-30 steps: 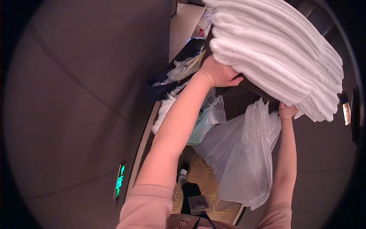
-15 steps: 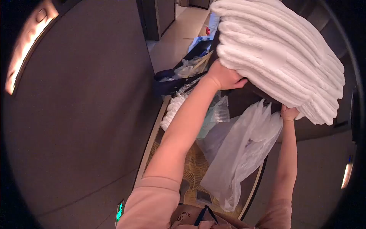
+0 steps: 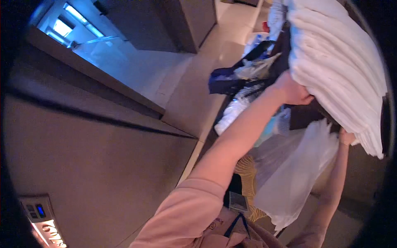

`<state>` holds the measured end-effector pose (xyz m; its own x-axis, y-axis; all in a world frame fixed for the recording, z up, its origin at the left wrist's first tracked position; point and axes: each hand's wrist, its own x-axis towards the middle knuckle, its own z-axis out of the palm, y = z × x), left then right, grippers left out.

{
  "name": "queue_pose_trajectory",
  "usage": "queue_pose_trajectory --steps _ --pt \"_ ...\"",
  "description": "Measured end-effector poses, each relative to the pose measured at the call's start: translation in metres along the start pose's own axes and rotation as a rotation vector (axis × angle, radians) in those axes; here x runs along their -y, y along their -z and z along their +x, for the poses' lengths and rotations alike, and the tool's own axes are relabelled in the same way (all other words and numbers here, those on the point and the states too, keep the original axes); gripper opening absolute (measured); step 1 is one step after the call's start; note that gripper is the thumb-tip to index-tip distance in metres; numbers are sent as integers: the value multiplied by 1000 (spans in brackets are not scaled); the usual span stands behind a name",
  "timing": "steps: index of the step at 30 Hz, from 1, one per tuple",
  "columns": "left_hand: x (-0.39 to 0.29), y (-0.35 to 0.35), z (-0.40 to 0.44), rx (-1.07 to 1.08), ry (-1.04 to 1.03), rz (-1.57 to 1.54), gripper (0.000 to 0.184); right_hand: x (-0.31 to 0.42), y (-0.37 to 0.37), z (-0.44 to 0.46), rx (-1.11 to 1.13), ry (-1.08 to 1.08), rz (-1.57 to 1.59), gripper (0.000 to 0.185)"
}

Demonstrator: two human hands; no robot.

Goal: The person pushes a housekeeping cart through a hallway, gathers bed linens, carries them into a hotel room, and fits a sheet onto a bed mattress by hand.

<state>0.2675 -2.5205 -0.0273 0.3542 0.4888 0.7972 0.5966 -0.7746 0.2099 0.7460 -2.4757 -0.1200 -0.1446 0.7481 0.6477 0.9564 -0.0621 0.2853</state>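
- Your left hand is curled at the dark edge just under the towels, thumb showing along its side; its fingertips are hidden, so you cannot tell how tightly it is closed or exactly what it grips.
- Your right hand is partly covered by the lower end of the stack, with its fingers out of sight; how far open it is, and what it has hold of, you cannot tell.
- The white towels lie in a thick folded stack at the upper right, above both your hands, layers running slantwise.
- Beneath them, the dark cart shows between your wrists.
- A translucent white bag hangs from the cart, between your forearms.
- Near your left forearm you have white wrapped items, a teal bag partly covered by the arm, and a dark blue bag farther forward.
- Below you, the carpet carries wavy golden lines.
- Ahead runs a pale floor, passing a doorway on your left.
- Through that doorway, a bluish room shows bright rectangles.
- A broad brown wall panel fills your left side, with a lit sign low on it.
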Motion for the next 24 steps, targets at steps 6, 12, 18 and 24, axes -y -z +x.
queue_pose_trajectory --steps 6,12,18,24 --pt "-4 -13 -1 -1 8 6 42 -32 -30 -20 381 -152 30 61" --pt "2 -5 5 -154 11 -237 43 -18 -7 -18 489 -67 -172 65" --pt "-5 6 -6 -134 -4 -333 58 -45 5 -55 15 89 -137 54" --pt "11 24 -9 -38 -110 -421 81 -16 15 -52 -134 216 -147 42"
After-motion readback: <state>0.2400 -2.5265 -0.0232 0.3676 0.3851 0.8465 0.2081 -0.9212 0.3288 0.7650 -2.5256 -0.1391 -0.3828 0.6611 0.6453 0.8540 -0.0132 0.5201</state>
